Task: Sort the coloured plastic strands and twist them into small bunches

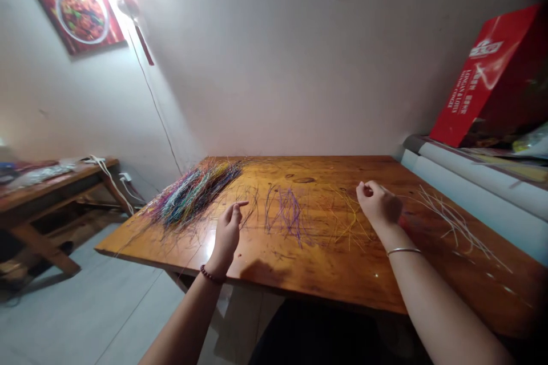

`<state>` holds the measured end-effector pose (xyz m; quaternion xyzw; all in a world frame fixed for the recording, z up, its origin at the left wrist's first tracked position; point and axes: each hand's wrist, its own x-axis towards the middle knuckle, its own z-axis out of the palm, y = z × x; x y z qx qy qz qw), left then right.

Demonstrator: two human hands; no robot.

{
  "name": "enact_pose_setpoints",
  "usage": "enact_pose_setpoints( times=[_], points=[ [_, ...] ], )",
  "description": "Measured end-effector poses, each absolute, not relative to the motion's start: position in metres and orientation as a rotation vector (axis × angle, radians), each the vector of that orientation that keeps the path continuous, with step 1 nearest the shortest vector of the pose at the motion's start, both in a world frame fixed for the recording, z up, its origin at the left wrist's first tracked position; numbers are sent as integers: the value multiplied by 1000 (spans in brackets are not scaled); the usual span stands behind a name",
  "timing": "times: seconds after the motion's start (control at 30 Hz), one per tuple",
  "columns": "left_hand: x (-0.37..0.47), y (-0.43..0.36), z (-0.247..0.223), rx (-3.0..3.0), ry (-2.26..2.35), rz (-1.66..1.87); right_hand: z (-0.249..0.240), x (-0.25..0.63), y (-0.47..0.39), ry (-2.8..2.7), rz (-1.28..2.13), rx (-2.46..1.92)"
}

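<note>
My left hand, with a dark beaded bracelet, is raised over the table's front part; its index finger points right, the thumb lies close to it and the other fingers are curled. Anything it pinches is too fine to make out. My right hand, wearing a metal bangle, is closed with fingers curled in; what it holds is hidden. Near it lie yellow wires on its left and white wires on its right. Purple wires are spread between my hands. Left of my left hand sits a thick multicoloured wire bundle.
The wooden table stands against a grey wall. On the right, a red box rests above large pale rolls. At left are another wooden table and a hanging cord. Something red shows partly behind my right wrist.
</note>
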<state>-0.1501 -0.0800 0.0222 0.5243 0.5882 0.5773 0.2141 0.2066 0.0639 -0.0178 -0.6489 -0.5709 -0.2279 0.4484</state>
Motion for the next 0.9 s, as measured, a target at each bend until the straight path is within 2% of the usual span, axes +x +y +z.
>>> enact_pose_setpoints(
  times=[0.23, 0.37, 0.6, 0.77, 0.9],
  points=[
    [-190, -91, 15, 1207, 1620, 1487, -21, 206, 65, -1418, -551, -1541],
    [-207, -90, 17, 1317, 1691, 1395, -20, 204, 64, -1432, -547, -1555],
    [-208, -63, 15, 1851, 2127, 874, -17, 202, 63, -1454, -526, -1540],
    [-191, -24, 15, 1816, 2415, 609, -16, 202, 62, -1466, -535, -1543],
    [-179, -6, 12, 1867, 2421, 440, -18, 203, 62, -1467, -538, -1555]
  ],
)
